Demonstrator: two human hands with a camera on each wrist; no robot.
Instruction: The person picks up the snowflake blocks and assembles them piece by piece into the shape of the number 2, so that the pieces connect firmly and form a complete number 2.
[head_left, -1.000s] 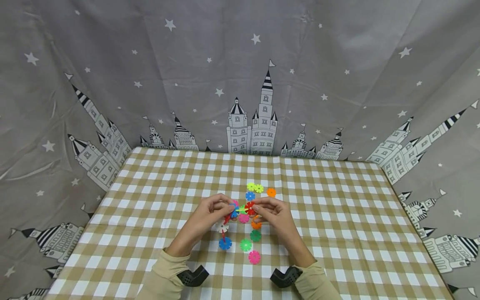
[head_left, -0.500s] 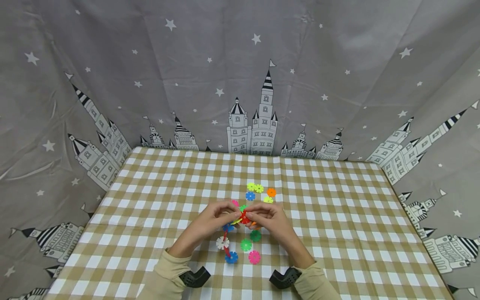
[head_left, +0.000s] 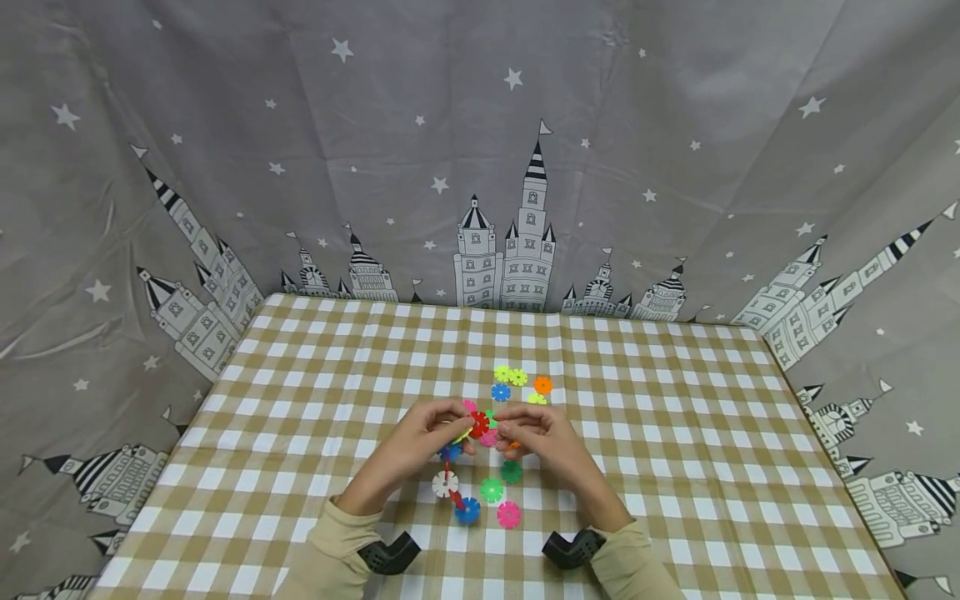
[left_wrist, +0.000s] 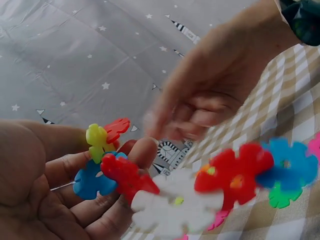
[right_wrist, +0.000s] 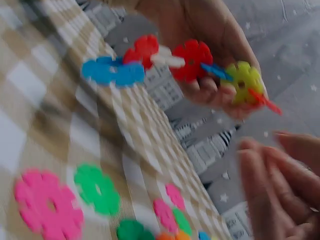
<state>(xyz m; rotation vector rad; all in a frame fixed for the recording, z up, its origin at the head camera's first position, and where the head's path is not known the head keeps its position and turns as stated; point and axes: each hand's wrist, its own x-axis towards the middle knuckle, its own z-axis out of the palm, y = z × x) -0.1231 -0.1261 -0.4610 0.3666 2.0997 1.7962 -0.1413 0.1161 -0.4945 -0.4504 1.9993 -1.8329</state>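
My left hand (head_left: 423,437) pinches a chain of slotted snowflake discs near its upper end. In the right wrist view the chain runs from a blue disc (right_wrist: 112,72) through a red disc, a white disc (right_wrist: 167,58), a second red disc (right_wrist: 191,60) and a blue one. A yellow disc (right_wrist: 242,82) and a last red disc (right_wrist: 265,101) follow at the fingertips. The white disc (left_wrist: 177,205) hangs below my left fingers in the left wrist view. My right hand (head_left: 543,437), fingers loosely bent, stands just right of the red end disc (head_left: 479,425), holding nothing.
Loose discs lie on the checked tablecloth (head_left: 660,400): a pink disc (head_left: 508,515), a light green disc (head_left: 492,490) and a dark green disc (head_left: 512,472). Farther back are a blue disc (head_left: 501,392), an orange disc (head_left: 543,385) and yellow ones (head_left: 517,377).
Both hands came nearer to me with the chain, pressing together at the red end disc. Since then my right fingers have let go of it and drawn slightly right; the chain's lower end swung right.
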